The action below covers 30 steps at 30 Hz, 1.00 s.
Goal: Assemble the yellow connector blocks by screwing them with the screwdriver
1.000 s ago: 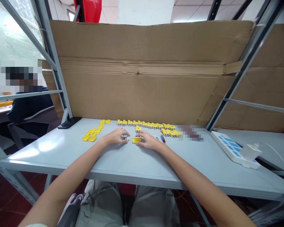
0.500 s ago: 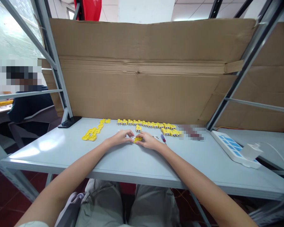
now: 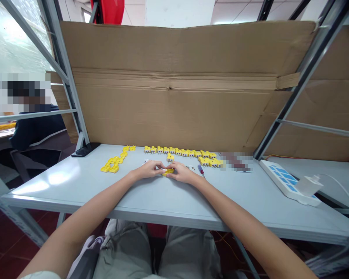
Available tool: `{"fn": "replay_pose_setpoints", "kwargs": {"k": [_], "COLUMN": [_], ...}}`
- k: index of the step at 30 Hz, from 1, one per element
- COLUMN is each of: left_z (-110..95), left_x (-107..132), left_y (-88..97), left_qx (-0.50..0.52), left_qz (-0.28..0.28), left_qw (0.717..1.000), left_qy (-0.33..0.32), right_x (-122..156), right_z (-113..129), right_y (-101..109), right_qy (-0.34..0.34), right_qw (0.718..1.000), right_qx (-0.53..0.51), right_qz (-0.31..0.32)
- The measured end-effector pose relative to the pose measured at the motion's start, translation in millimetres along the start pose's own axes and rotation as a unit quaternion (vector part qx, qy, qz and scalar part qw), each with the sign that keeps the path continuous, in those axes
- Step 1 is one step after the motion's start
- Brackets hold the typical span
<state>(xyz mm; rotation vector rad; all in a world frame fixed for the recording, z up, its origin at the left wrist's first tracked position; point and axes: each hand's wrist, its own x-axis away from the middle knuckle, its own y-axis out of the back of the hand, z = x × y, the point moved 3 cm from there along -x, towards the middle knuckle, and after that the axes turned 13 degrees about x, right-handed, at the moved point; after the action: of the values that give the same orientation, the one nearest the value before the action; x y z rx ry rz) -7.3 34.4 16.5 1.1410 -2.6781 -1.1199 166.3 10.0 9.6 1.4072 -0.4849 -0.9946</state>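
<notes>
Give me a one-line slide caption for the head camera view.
Left hand and right hand meet at a small yellow part on a pale table, more yellow parts lined up beyond.

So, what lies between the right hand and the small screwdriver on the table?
In the head view, a few tiny parts lie between the right hand and the screwdriver.

Readable text: none in this view.
White power strip (image 3: 287, 182): blue panels on top, any marks too small to read.
Row of yellow plastic parts (image 3: 177, 153): any marks too small to read.
Pixelated patch (image 3: 235, 162): blurred over, nothing legible.
</notes>
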Motion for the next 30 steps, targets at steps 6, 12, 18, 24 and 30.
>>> {"fn": "replay_pose_setpoints", "kwargs": {"k": [6,12,18,24,30], "left_z": [-2.5,1.4,1.3,-1.1,-2.0], "left_x": [-0.1,-1.9,-3.3,-3.0,-2.7], "left_y": [0.0,-0.5,-1.2,-3.8,-7.3], "left_qx": [0.003,0.016,-0.008,-0.083,-0.12], "left_qz": [-0.007,-0.016,-0.009,-0.006,0.011], "left_qw": [1.0,1.0,1.0,0.996,0.991], "left_qy": [0.01,0.007,-0.004,-0.013,-0.057], "right_x": [0.4,0.6,1.4,1.9,1.5], "right_z": [1.8,4.5,5.5,5.8,4.5], "right_y": [2.0,3.5,4.4,3.0,1.1], "right_qy": [-0.013,-0.014,-0.019,-0.015,-0.001], "right_qw": [1.0,1.0,1.0,1.0,1.0], "right_qx": [0.0,0.009,0.01,0.002,0.001], "right_qz": [0.003,0.01,0.013,0.01,0.001]}}
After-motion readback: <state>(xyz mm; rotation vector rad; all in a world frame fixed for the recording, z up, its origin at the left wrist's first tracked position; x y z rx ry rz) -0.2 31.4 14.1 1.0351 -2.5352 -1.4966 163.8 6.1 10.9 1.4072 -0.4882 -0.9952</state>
